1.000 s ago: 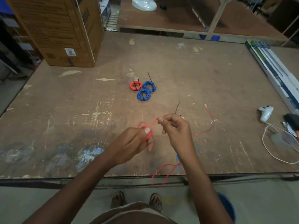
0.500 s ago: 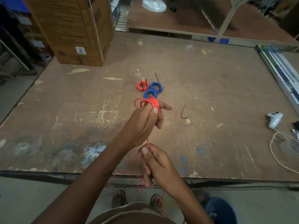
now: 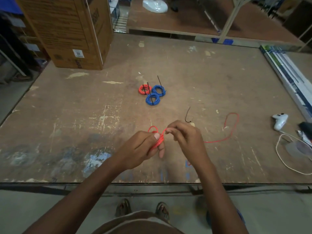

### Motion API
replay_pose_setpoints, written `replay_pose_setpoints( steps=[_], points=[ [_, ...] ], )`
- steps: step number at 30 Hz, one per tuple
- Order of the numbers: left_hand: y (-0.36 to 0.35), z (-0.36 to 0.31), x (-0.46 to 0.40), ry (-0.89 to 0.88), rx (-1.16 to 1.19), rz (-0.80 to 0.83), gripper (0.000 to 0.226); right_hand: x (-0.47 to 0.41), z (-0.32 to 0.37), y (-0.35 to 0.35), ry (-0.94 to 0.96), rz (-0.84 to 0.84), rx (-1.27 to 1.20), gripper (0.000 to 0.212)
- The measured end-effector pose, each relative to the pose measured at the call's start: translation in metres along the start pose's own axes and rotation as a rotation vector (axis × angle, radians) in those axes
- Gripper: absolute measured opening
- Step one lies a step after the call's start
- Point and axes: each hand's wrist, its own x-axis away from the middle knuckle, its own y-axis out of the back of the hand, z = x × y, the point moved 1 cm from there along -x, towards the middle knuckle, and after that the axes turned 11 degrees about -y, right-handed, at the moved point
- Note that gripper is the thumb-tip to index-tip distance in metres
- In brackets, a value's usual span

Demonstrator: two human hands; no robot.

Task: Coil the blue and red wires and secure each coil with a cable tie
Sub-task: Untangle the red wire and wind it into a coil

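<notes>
The left hand (image 3: 140, 149) grips the red wire (image 3: 157, 141) loops so they keep shape, while the right hand (image 3: 185, 137) pinches the strand just beside to guide it around.

Non-task stuff on your worn wooden table (image 3: 194, 68): big cardboard box (image 3: 67, 31) upright at the far left corner, QR label on its near face. White game controller (image 3: 280, 120) near the right edge, with a white cable (image 3: 283, 161) looping just nearer you, toward the near right corner. Dark item at the right edge is cut off by the frame, can't identify it. Long flat boxes (image 3: 287, 73) run along the far right edge. Second table (image 3: 185, 19) beyond yours, white fan base (image 3: 155, 5) on it. Blue bin (image 3: 239, 217) on the floor below the near edge.
</notes>
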Motion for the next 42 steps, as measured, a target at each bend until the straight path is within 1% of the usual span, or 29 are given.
replay_pose_setpoints(
  steps=[2,3,5,6,7,8,9,10,12,13,14,16,18,20,22,24,25,27,29,30,33,36,38,40,42],
  points=[
    [-0.003,-0.01,-0.002,-0.025,0.143,-0.041,0.06,0.006,-0.005,-0.019,-0.032,0.102,-0.11,0.021],
    [-0.004,-0.013,-0.004,-0.038,0.231,-0.074,0.06,0.014,-0.005,-0.029,-0.06,0.142,-0.164,0.021],
    [-0.004,-0.018,-0.011,-0.056,0.48,-0.161,0.058,0.032,-0.001,-0.048,-0.117,0.202,-0.251,0.034],
    [-0.005,-0.019,-0.016,-0.068,0.593,-0.206,0.056,0.041,0.003,-0.057,-0.155,0.236,-0.286,0.036],
    [-0.007,-0.02,-0.021,-0.086,0.666,-0.255,0.056,0.05,0.009,-0.063,-0.196,0.273,-0.325,0.033],
    [-0.008,-0.02,-0.026,-0.101,0.695,-0.315,0.056,0.058,0.015,-0.068,-0.237,0.313,-0.377,0.031],
    [-0.008,-0.019,-0.031,-0.115,0.684,-0.386,0.056,0.065,0.021,-0.072,-0.274,0.354,-0.435,0.029],
    [-0.007,-0.015,-0.035,-0.13,0.624,-0.458,0.056,0.071,0.027,-0.074,-0.302,0.397,-0.482,0.028],
    [-0.003,-0.005,-0.039,-0.159,0.398,-0.547,0.053,0.08,0.036,-0.073,-0.351,0.477,-0.53,0.025],
    [0.0,0.001,-0.04,-0.159,0.263,-0.553,0.05,0.083,0.039,-0.07,-0.373,0.512,-0.536,0.025],
    [0.004,0.008,-0.04,-0.155,0.111,-0.536,0.046,0.084,0.042,-0.067,-0.395,0.542,-0.547,0.025],
    [0.013,0.02,-0.036,-0.152,-0.217,-0.421,0.039,0.084,0.049,-0.057,-0.43,0.569,-0.6,0.024],
    [0.021,0.032,-0.031,-0.112,-0.47,-0.235,0.037,0.077,0.051,-0.042,-0.439,0.504,-0.588,0.02],
    [0.023,0.041,-0.025,-0.068,-0.611,-0.099,0.043,0.065,0.045,-0.026,-0.424,0.392,-0.481,0.019],
    [0.021,0.046,-0.017,-0.023,-0.614,-0.051,0.05,0.053,0.039,-0.012,-0.393,0.314,-0.348,0.025],
    [0.02,0.045,-0.009,0.002,-0.522,-0.079,0.053,0.043,0.037,-0.002,-0.347,0.265,-0.238,0.027],
    [0.021,0.041,-0.006,0.002,-0.463,-0.093,0.054,0.039,0.035,0.001,-0.311,0.237,-0.222,0.024],
    [0.022,0.032,-0.002,-0.01,-0.37,-0.066,0.053,0.03,0.033,0.007,-0.254,0.164,-0.229,0.017],
    [0.022,0.021,0.001,-0.024,-0.336,0.019,0.05,0.021,0.03,0.012,-0.269,0.107,-0.29,0.011],
    [0.021,0.017,0.002,-0.028,-0.321,0.056,0.048,0.018,0.03,0.013,-0.282,0.113,-0.336,0.01],
    [0.021,0.01,0.002,0.001,-0.188,0.089,0.047,0.01,0.029,0.015,-0.404,0.182,-0.472,0.017],
    [0.025,0.003,0.003,-0.023,-0.128,0.088,0.043,0.004,0.023,0.009,-0.599,0.325,-0.601,0.021],
    [0.027,-0.006,0.004,-0.083,-0.149,0.096,0.037,0.003,0.018,-0.001,-0.758,0.45,-0.728,0.019],
    [0.03,-0.014,0.001,-0.15,-0.202,0.076,0.031,0.005,0.009,-0.013,-0.885,0.599,-0.914,0.017],
    [0.033,-0.017,-0.006,-0.19,-0.258,0.035,0.027,0.01,-0.002,-0.026,-0.909,0.829,-1.132,0.01]
  ],
)
